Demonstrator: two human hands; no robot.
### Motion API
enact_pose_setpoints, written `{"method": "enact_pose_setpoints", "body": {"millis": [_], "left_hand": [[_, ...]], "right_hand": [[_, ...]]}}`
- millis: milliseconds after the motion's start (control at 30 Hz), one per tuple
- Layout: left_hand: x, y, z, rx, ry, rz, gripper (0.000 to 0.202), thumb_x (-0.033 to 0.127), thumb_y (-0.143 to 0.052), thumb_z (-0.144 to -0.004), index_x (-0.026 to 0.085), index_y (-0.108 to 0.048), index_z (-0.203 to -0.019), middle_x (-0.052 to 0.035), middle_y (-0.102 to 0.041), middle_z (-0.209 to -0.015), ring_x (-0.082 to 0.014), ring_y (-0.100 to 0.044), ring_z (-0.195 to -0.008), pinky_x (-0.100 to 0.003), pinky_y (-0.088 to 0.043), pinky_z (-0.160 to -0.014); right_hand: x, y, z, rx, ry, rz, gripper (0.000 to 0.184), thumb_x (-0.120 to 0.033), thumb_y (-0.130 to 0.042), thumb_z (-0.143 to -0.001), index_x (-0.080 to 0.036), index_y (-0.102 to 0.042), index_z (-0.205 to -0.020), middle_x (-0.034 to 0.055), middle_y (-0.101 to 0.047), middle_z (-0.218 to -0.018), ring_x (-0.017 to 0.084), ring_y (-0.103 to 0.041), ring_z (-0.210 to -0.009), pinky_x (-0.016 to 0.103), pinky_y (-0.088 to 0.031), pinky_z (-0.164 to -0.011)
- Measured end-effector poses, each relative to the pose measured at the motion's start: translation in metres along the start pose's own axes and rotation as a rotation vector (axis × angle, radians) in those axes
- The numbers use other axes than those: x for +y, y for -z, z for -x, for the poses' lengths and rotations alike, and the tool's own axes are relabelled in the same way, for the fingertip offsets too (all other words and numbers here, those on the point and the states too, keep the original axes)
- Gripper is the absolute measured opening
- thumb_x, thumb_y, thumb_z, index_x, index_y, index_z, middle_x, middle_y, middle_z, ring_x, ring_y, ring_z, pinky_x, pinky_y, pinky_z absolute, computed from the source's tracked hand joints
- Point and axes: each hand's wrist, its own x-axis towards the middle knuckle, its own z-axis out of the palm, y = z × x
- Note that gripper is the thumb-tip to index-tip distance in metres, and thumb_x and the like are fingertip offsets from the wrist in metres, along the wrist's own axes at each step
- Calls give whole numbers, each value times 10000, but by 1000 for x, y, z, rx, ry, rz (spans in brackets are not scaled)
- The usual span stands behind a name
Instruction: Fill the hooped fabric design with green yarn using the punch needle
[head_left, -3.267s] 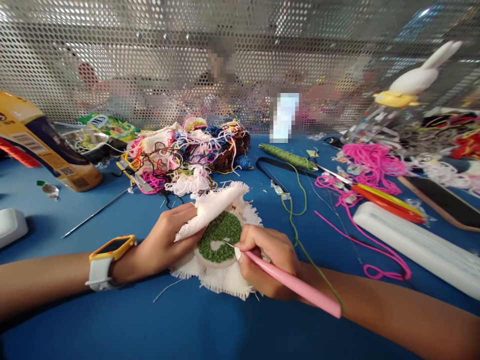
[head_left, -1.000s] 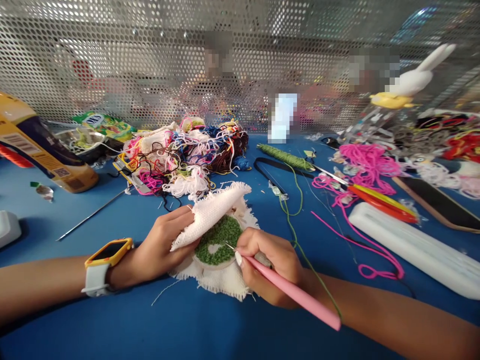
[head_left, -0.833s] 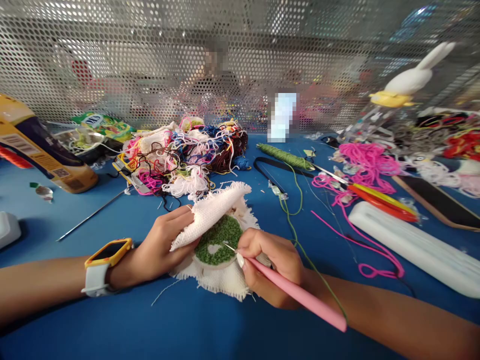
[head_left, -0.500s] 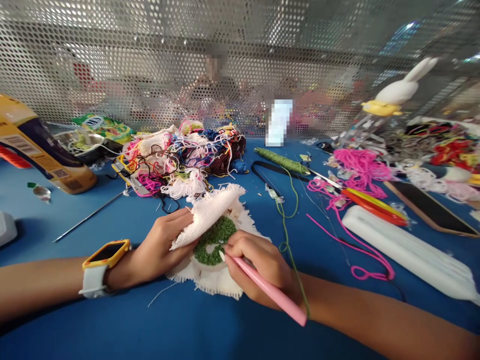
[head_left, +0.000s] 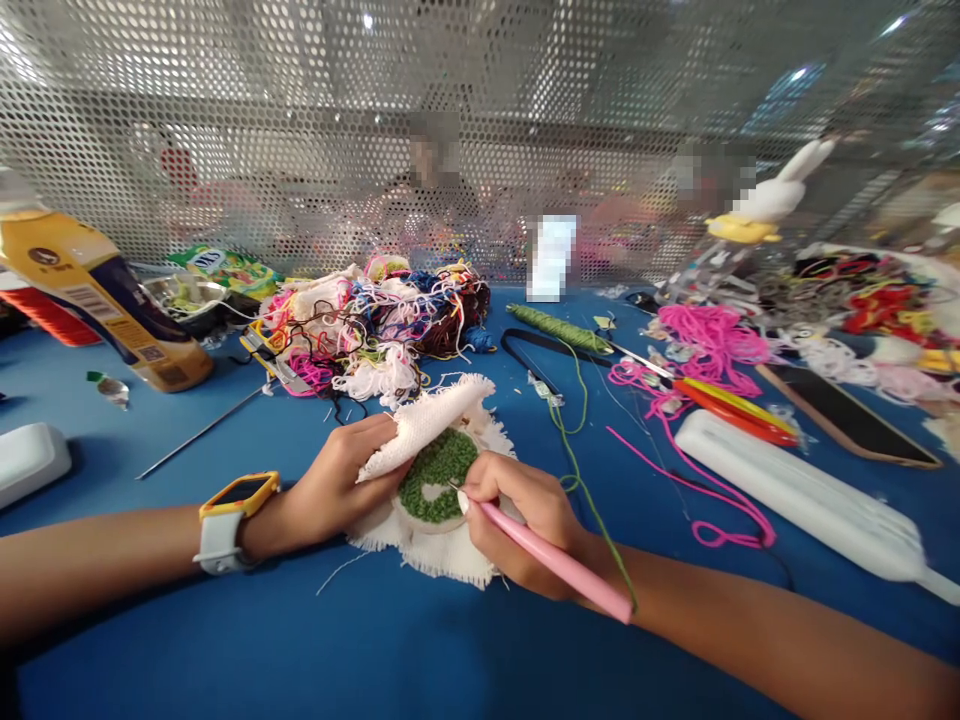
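My right hand (head_left: 529,520) is closed round a pink punch needle (head_left: 559,565), its tip at the green looped yarn patch (head_left: 439,465). That patch sits on a white fringed cloth (head_left: 442,550) with a small pale gap in its middle. Green yarn (head_left: 592,515) enters the handle's rear end and runs back to a wound green bundle (head_left: 559,327). My left hand (head_left: 341,475), a yellow-framed watch (head_left: 238,495) on its wrist, grips the cloth's left side beneath a folded-up flap (head_left: 427,420). Its fingertips are hidden by the cloth.
A heap of mixed yarn (head_left: 382,320) lies behind the cloth. To the left are a bottle (head_left: 105,290) and a thin metal rod (head_left: 199,435). Pink yarn (head_left: 709,340), red-and-yellow scissors handles (head_left: 739,412), a white case (head_left: 802,495) and a phone (head_left: 847,410) lie at right.
The view has shifted a little, moving the table things on the left rightward and those on the right leftward. The punch needle's tip stays at the green patch; both hands keep their hold.
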Motion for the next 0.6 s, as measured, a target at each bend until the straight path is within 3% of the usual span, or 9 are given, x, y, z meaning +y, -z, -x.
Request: {"method": "enact_pose_setpoints", "body": {"millis": [233, 433, 600], "left_hand": [[-1, -1, -1, -8, 34, 24, 192, 207, -428, -884, 150, -488, -711, -12, -528, -695, -111, -435, -623, -233, -391, -579], [2, 1, 0, -24, 23, 26, 192, 191, -417, -889, 156, -482, -711, -18, -537, -716, -116, -446, -636, -223, -399, -588], [7, 3, 4, -11, -77, -23, 167, 146, -437, -862, 161, -469, -699, -19, -532, -714, -119, -437, -633, -211, -381, -572]], "right_hand": [[5, 1, 5, 3, -96, -29, 184, -95, -468, -763, -211, -336, -709, -29, -418, -641, 107, -398, -559, 244, -345, -530], [3, -1, 1, -48, -50, 25, 167, -94, -452, -810, -203, -382, -706, -6, -464, -654, 116, -441, -589, 245, -392, -565], [7, -7, -1, -59, 5, 82, 129, -133, -529, -842, -188, -469, -742, 35, -563, -722, 131, -537, -659, 241, -441, -610]]}}
